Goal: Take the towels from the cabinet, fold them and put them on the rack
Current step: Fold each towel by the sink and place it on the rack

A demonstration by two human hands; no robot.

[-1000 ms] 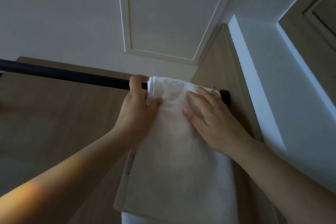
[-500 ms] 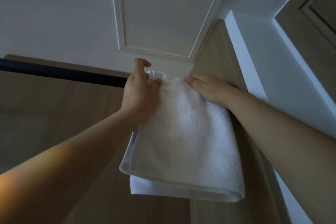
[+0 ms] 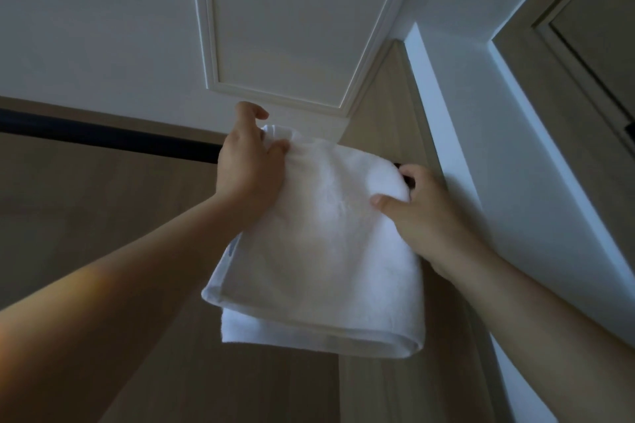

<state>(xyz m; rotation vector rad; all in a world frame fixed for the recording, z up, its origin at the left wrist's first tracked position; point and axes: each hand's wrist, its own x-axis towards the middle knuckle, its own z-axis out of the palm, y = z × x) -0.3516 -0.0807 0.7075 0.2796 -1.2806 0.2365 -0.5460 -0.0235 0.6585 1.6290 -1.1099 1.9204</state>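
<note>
Towel [image 3: 319,251], white and folded double, looks soft, light and limp, likely to slump unless taken by its top corners; its lower fold hangs nearest, well below the rack bar [image 3: 113,139]. Up at the bar, left hand [image 3: 247,175] pinches the upper left corner and right hand [image 3: 433,216] grips the upper right corner beside the bar's end. Top edge sits at the bar's right end; whether it is fully draped over, cannot tell.

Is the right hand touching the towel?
Touching. The head view shows the right hand pinching the towel at its upper right edge. The thumb presses on the front of the cloth and the fingers curl over the top.
</note>
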